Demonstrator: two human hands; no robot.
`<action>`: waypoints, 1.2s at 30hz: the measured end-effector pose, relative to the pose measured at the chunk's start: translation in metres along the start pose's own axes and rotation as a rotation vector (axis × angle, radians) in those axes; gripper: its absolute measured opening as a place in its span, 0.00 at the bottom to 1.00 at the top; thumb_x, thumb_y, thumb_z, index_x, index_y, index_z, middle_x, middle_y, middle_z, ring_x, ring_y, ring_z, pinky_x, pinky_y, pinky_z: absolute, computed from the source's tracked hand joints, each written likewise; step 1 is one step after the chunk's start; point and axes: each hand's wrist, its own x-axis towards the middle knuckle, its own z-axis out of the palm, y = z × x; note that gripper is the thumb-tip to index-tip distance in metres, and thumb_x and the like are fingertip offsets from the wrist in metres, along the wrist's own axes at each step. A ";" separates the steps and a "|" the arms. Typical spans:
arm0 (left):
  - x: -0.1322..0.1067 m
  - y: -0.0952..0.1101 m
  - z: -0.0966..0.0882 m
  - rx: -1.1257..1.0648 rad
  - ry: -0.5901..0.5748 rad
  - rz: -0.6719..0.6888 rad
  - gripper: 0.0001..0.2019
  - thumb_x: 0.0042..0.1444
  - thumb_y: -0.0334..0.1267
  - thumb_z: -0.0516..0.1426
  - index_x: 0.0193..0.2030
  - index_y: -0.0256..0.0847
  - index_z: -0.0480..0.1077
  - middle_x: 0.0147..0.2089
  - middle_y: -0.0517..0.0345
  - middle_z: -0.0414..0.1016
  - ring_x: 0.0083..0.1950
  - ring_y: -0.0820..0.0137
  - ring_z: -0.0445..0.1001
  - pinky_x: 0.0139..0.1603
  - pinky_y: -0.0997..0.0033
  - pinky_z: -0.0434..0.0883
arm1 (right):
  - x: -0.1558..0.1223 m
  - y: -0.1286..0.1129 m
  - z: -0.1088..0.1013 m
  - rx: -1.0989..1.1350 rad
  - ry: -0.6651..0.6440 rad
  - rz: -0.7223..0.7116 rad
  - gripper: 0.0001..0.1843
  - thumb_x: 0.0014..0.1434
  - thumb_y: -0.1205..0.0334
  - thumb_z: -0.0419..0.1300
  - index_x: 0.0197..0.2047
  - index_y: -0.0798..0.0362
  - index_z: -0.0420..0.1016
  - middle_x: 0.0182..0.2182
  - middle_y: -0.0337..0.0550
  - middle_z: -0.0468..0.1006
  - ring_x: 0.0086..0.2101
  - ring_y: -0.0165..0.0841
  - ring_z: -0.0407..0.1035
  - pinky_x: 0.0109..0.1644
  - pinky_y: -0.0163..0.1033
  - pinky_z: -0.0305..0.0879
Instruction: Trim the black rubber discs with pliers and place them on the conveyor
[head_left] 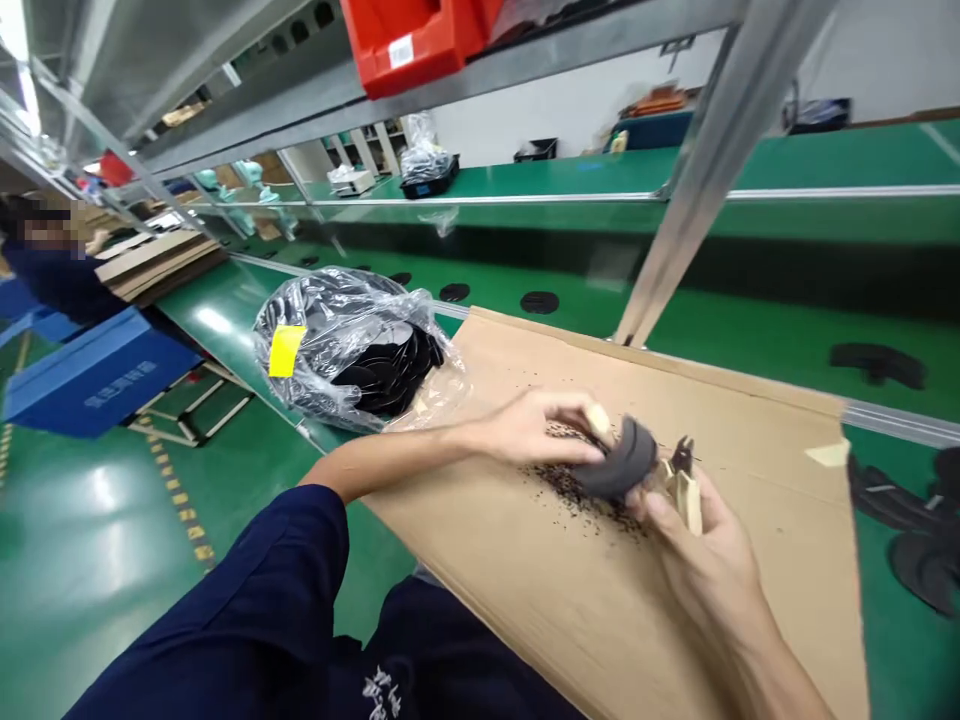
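My left hand [544, 425] pinches a round black rubber part [622, 462] over a brown cardboard sheet [637, 600]. My right hand [701, 545] is closed round a small pair of cutters with cream handles [684, 480], whose dark jaws sit at the part's right edge. Small black trimmings [577, 495] lie scattered on the cardboard under the part.
A clear plastic bag [349, 345] with a yellow label holds several black discs, left of the cardboard. More black parts [877, 362] lie on the green conveyor and at the right edge [922, 545]. A slanted metal post [701, 170] rises behind. Another person sits far left.
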 end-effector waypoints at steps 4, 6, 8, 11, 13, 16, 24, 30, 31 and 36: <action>-0.039 0.011 0.019 0.074 -0.030 0.040 0.12 0.56 0.25 0.66 0.40 0.46 0.71 0.44 0.57 0.83 0.47 0.68 0.83 0.53 0.68 0.82 | -0.003 -0.001 0.005 0.113 -0.174 0.188 0.26 0.47 0.43 0.74 0.45 0.47 0.77 0.36 0.44 0.80 0.35 0.39 0.74 0.39 0.43 0.74; -0.048 0.010 0.019 0.142 -0.036 0.088 0.10 0.57 0.27 0.65 0.40 0.45 0.71 0.44 0.55 0.83 0.47 0.68 0.83 0.53 0.68 0.82 | -0.004 -0.003 0.007 0.050 -0.171 0.191 0.24 0.45 0.45 0.76 0.41 0.48 0.78 0.33 0.42 0.79 0.32 0.37 0.72 0.36 0.42 0.72; -0.054 0.009 0.017 0.179 -0.050 0.117 0.09 0.59 0.28 0.64 0.41 0.44 0.70 0.44 0.53 0.83 0.47 0.67 0.82 0.54 0.67 0.81 | -0.004 -0.006 0.009 -0.028 -0.173 0.179 0.23 0.44 0.45 0.76 0.37 0.49 0.78 0.30 0.41 0.76 0.29 0.35 0.69 0.32 0.40 0.70; -0.062 0.008 -0.001 0.376 -0.100 0.124 0.04 0.63 0.34 0.61 0.45 0.43 0.71 0.46 0.51 0.81 0.49 0.65 0.81 0.53 0.63 0.80 | -0.005 -0.009 0.010 -0.077 -0.133 0.130 0.21 0.46 0.43 0.74 0.31 0.49 0.73 0.25 0.37 0.70 0.25 0.32 0.63 0.27 0.37 0.63; -0.066 0.004 -0.026 0.733 -0.105 0.046 0.05 0.66 0.39 0.57 0.44 0.41 0.72 0.42 0.50 0.80 0.45 0.63 0.81 0.48 0.61 0.79 | -0.005 -0.009 0.009 -0.064 -0.061 0.100 0.23 0.48 0.43 0.74 0.27 0.49 0.68 0.21 0.33 0.62 0.22 0.28 0.56 0.24 0.36 0.56; -0.070 -0.006 -0.077 1.292 0.111 -0.300 0.08 0.66 0.38 0.55 0.38 0.37 0.71 0.40 0.45 0.77 0.43 0.57 0.79 0.44 0.61 0.76 | -0.004 -0.007 0.006 -0.037 0.032 0.087 0.27 0.48 0.42 0.74 0.25 0.48 0.63 0.20 0.31 0.57 0.21 0.26 0.51 0.22 0.35 0.51; -0.086 -0.016 -0.143 1.385 0.473 -0.517 0.10 0.57 0.29 0.55 0.46 0.39 0.69 0.39 0.50 0.75 0.42 0.59 0.77 0.47 0.60 0.76 | -0.002 -0.004 0.007 -0.027 0.052 0.081 0.28 0.49 0.42 0.74 0.24 0.49 0.61 0.20 0.31 0.58 0.21 0.27 0.54 0.23 0.36 0.55; -0.073 -0.002 -0.117 0.578 0.708 -0.067 0.17 0.61 0.42 0.59 0.55 0.43 0.68 0.40 0.59 0.72 0.31 0.75 0.72 0.35 0.72 0.79 | -0.004 -0.006 0.010 0.064 0.065 0.160 0.28 0.45 0.44 0.76 0.24 0.50 0.62 0.19 0.30 0.58 0.21 0.26 0.56 0.25 0.37 0.62; -0.067 -0.002 -0.104 0.470 0.661 -0.040 0.17 0.62 0.44 0.59 0.56 0.44 0.68 0.42 0.58 0.72 0.33 0.75 0.73 0.34 0.73 0.80 | -0.004 -0.005 0.011 0.090 0.073 0.184 0.28 0.45 0.45 0.76 0.24 0.50 0.63 0.19 0.30 0.59 0.21 0.27 0.58 0.25 0.37 0.64; -0.042 -0.004 -0.023 0.390 0.532 0.151 0.12 0.65 0.40 0.59 0.54 0.42 0.71 0.43 0.56 0.76 0.38 0.74 0.77 0.37 0.72 0.80 | -0.009 -0.003 0.014 0.204 0.114 0.267 0.27 0.43 0.47 0.77 0.28 0.51 0.65 0.22 0.31 0.66 0.22 0.28 0.65 0.26 0.38 0.66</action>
